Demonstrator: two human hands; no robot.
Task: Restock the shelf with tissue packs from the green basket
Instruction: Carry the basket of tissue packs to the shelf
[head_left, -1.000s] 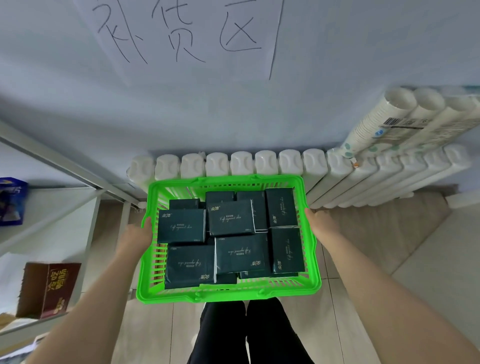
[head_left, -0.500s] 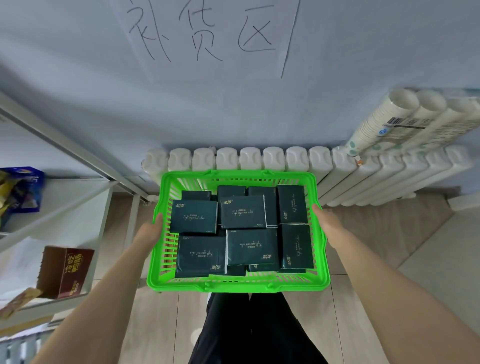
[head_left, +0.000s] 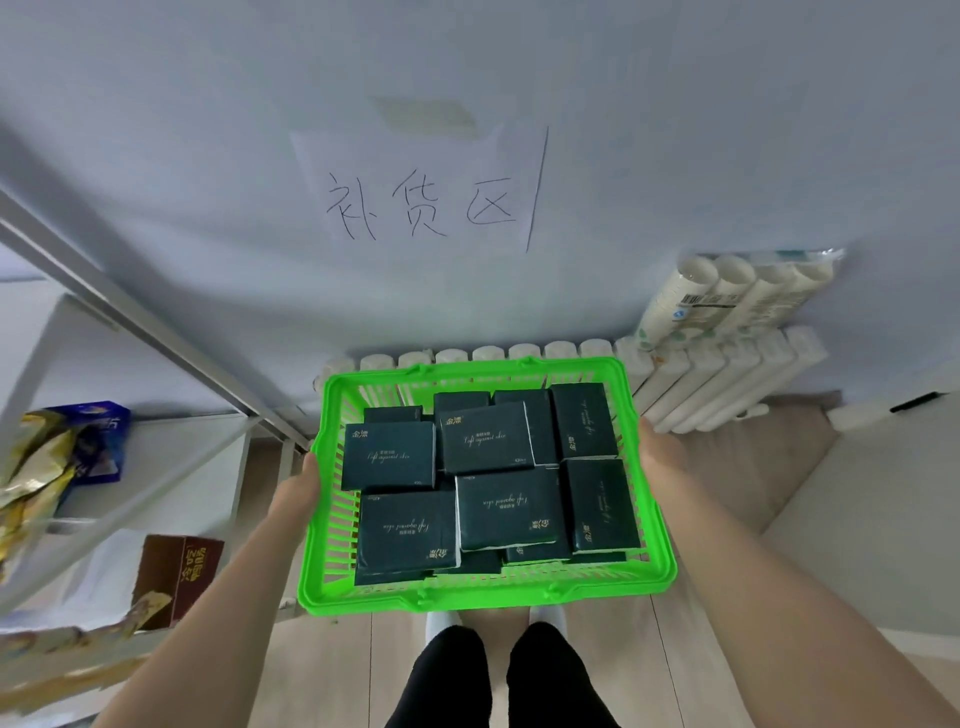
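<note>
Head view, the only view. Item: green basket, carried in the air over my legs and the floor, just near of the radiator on the far wall. Contents: dark tissue packs, loose, lying in at least two layers and overlapping at odd angles; I can see none on the shelf. Holders: left hand on the left wall, right hand on the right wall. My fingers hold the basket, thumbs at the rim, the rest hidden under the walls, so how far they wrap I cannot tell. Shelf: white, to the left, stocked with a blue packet, gold packets and a brown box.

- Hazard one: nothing restrains the packs, so any tilt as I turn left would probably slide the top layer toward the low side and over the rim.
- Hazard two: the shelf's slanting frame bar ends just beside the basket's far left corner; a careless swing could clip it and jolt the load.
- Hazard three: taking a pack needs a free hand, and a one-sided hold on a full basket would likely let the other side drop.
- Hazard four: the gold packets seem to overhang the shelf edge and could be knocked off.
- Noted only: the sleeved paper cups on the radiator lie well apart at far right.
</note>
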